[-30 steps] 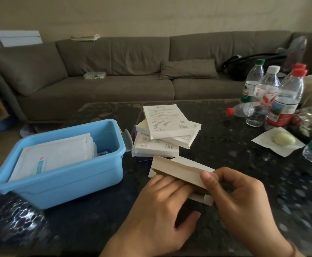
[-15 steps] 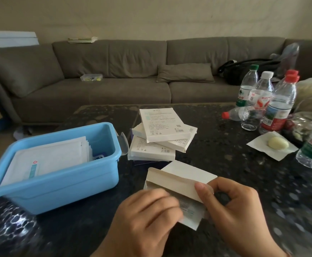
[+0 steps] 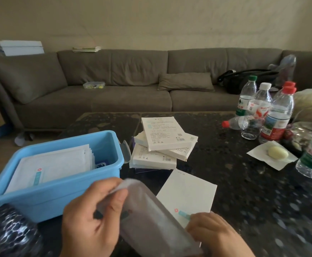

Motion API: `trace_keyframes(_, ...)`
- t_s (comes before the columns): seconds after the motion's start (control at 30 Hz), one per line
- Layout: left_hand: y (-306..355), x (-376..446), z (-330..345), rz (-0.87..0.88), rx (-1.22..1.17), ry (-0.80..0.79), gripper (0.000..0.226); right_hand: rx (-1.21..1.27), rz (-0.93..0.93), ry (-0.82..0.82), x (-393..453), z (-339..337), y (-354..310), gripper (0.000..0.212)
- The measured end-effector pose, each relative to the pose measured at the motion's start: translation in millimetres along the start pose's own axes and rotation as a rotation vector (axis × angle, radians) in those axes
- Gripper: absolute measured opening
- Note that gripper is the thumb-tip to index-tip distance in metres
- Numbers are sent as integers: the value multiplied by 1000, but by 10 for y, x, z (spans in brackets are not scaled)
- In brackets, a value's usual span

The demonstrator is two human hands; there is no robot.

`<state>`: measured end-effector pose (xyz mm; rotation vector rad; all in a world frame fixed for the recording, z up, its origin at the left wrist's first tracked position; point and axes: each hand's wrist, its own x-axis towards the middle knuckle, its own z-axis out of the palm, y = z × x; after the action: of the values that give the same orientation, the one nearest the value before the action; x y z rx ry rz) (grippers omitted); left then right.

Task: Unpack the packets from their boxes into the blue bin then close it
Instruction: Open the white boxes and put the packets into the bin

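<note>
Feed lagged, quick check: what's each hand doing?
Left hand: grips blurred white flat packet.
Right hand: fingers curled on that packet's lower edge.

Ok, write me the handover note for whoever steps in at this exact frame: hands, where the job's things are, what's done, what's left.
Left hand: its grip is on the upper end of a blurred stack of packets.
Right hand: holds the lower end, at the opened box near the table's front edge.
Blue bin: left on the table, open, already holding a pile of white packets; no lid can be made out.
Stack of white boxes: just right of the bin; whether they are full cannot be told.
Done: some packets binned.
Left: bin the held packets, deal with the stacked boxes, close the bin.
</note>
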<state>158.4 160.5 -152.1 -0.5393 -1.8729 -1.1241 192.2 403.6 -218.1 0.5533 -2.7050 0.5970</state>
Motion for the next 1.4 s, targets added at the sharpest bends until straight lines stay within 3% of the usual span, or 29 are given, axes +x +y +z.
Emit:
trace_keyframes(0.1, 33, 110, -65, -389, -154, 12, 11, 386, 108, -67, 101, -34, -153, 21)
trace_keyframes(0.17, 54, 173, -69, -615, -264, 48, 10, 767, 214, -18, 250, -166, -392, 54)
trace_keyframes(0.2, 67, 204, -63, -708, -308, 48, 11, 969, 287, -91, 299, -206, -492, 66)
trace_keyframes(0.23, 67, 234, -63, -791, -358, 45, 10, 1116, 331, -101, 367, -250, -534, 63)
trace_keyframes(0.33, 71, 348, -154, -1001, -532, 10, 23, 1213, 519, -36, 613, -360, -657, 35)
trace_keyframes(0.4, 19, 399, -267, -1094, -609, 8, 17, 1219, 611, -42, 815, -393, -694, 25)
trace_keyframes(0.53, -122, 419, -488, -1196, -762, 13, 37, 1175, 685, -144, 1041, -435, -813, 19)
trace_keyframes(0.67, -169, 471, -645, -1189, -769, 61, 37, 1089, 681, -226, 1185, -433, -942, 30)
trace_keyframes(0.8, -239, 540, -826, -1019, -309, 41, 20, 1003, 634, -327, 1345, -446, -1085, 31)
trace_keyframes(0.9, -356, 558, -981, -1090, -449, 127, 18, 1030, 600, -373, 1540, -463, -1246, 19)
trace_keyframes(0.97, -437, 586, -1070, -1109, -535, 304, 19, 1036, 580, -372, 1739, -428, -1368, 18)
trace_keyframes(1.03, -544, 621, -1179, -983, -353, 525, 20, 1056, 576, -321, 1988, -327, -1454, 18)
trace_keyframes(1.1, -621, 635, -1287, -863, -193, 627, 18, 1060, 595, -288, 2219, -190, -1544, 18)
trace_keyframes(1.17, -724, 595, -1355, -846, -63, 571, 19, 1012, 600, -310, 2395, -33, -1611, 19)
trace_keyframes(1.4, -850, 486, -1355, -802, 415, 125, 14, 830, 575, -458, 2646, 236, -1749, 21)
